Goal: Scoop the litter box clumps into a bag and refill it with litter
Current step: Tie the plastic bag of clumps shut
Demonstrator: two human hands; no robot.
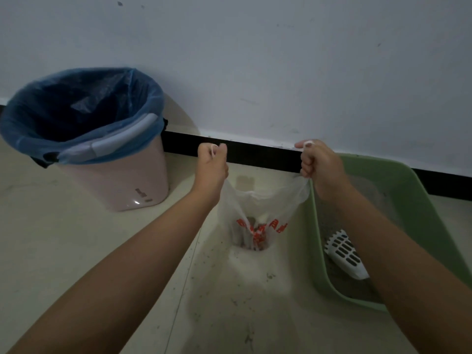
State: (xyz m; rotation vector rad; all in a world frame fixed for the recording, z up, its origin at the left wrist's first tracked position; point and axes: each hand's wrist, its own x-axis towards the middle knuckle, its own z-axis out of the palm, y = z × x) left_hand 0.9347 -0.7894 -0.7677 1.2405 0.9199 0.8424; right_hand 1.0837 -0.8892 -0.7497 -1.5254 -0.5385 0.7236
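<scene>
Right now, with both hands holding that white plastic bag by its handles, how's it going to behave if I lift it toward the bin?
The plastic bag looks thin and floppy, so it would likely sag and swing. Its bottom bulges slightly, suggesting a small weight. The left hand and right hand grip separate handles, which probably keeps it open.

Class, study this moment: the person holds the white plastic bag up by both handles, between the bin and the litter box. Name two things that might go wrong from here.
1. The plastic bag hangs stretched between the left hand and right hand; if either grip slips, its contents may spill onto the floor.
2. The scoop lies in the litter box close under the right forearm, so it might get knocked.
</scene>
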